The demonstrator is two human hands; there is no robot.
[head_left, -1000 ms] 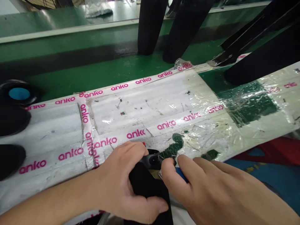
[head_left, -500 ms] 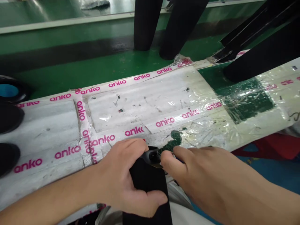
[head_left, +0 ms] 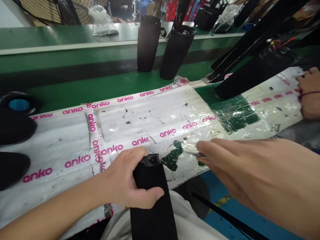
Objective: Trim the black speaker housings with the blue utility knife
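At the bench (head_left: 100,85), left hand (head_left: 127,180) clasps one black case (head_left: 153,213) while right hand (head_left: 250,170) pinches one tool (head_left: 199,154).

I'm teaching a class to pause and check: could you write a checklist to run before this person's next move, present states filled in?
1. Left hand grips the black piece: ok.
2. Right hand apart from the black piece: ok.
3. Thin item in the right hand identifiable: cannot tell, mostly hidden.
4. Co-worker's hand apart from both hands: ok.
5. White covering intact: not ok, green shows through.
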